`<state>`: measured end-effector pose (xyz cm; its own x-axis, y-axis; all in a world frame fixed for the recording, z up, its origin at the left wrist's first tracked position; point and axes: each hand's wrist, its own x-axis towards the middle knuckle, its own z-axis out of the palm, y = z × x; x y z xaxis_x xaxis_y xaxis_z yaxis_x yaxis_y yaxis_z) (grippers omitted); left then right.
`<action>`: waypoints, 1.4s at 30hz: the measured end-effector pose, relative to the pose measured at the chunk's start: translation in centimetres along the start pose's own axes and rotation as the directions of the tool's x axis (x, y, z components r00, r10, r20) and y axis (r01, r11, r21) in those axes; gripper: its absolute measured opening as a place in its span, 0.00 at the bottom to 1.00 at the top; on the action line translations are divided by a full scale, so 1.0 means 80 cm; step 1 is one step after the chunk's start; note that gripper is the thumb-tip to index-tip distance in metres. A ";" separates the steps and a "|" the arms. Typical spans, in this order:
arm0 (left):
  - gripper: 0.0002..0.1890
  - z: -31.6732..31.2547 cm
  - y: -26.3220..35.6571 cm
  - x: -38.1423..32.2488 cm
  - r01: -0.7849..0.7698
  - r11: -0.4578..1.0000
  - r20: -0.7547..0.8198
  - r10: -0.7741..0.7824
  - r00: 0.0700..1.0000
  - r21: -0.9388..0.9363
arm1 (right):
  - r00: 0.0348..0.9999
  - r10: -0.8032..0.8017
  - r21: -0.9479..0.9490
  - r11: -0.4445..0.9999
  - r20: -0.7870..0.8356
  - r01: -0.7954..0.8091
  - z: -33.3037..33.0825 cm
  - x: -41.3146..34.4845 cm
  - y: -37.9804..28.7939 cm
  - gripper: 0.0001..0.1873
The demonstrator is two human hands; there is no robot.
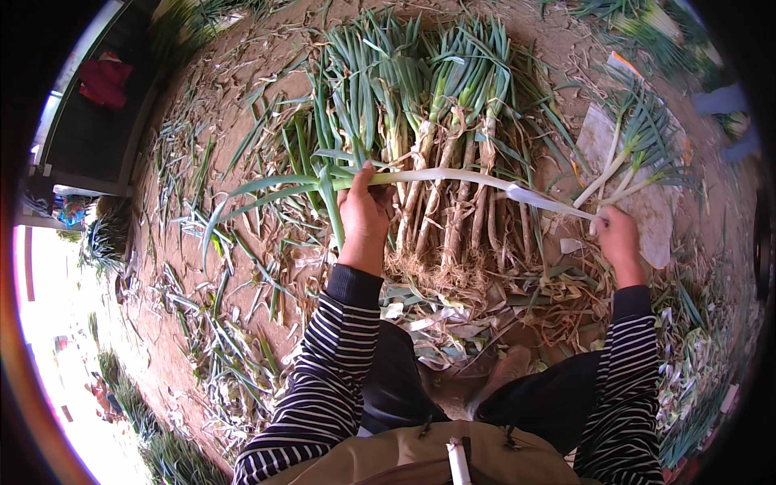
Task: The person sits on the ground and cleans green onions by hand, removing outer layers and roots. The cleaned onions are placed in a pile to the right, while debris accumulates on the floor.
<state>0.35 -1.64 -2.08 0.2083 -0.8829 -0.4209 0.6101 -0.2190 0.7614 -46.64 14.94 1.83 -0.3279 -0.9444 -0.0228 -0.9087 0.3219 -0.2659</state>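
My left hand (365, 209) grips a long green onion (448, 174) near where its white stalk turns green, the leaves reaching left. At the right, my right hand (617, 236) is closed on the thin end of a pale strip of outer skin, which runs from the stalk. Whether the strip is fully apart from the stalk I cannot tell. Beneath the held onion lies a pile of unpeeled green onions (451, 151), with brown skins, roots towards me and leaves away. Several cleaner, white-stalked green onions (612, 167) rest on a pale sack (652, 224) to the right.
Leaf scraps (242, 357) and peeled skins (445, 321) litter the soil around my legs. More green onions (176, 458) stand at the lower left and others (655, 24) at the upper right. A dark, framed structure (97, 103) is at the left. A person's blue-clad leg (721, 100) shows at the right edge.
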 end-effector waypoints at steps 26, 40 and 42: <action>0.13 0.044 -0.034 -0.048 0.254 0.946 0.183 -0.218 0.959 -0.200 | 0.774 -0.499 0.176 0.865 0.390 0.470 0.044 -0.086 -0.268 0.25; 0.14 -0.027 0.010 0.037 -0.007 0.953 -0.113 -0.029 0.993 -0.303 | 0.776 -0.387 -0.294 0.766 0.497 0.571 -0.029 -0.115 -0.089 0.16; 0.16 -0.041 0.010 0.059 -0.008 0.937 -0.126 -0.039 0.991 -0.349 | 0.761 -0.256 -0.397 0.729 0.596 0.557 -0.045 -0.145 0.044 0.15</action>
<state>4.34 -4.64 -5.09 0.2789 -0.8145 -0.5086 0.8367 -0.0537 0.5449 -47.00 27.27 4.62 0.1375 -0.8405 -0.5240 -0.9479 -0.2651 0.1765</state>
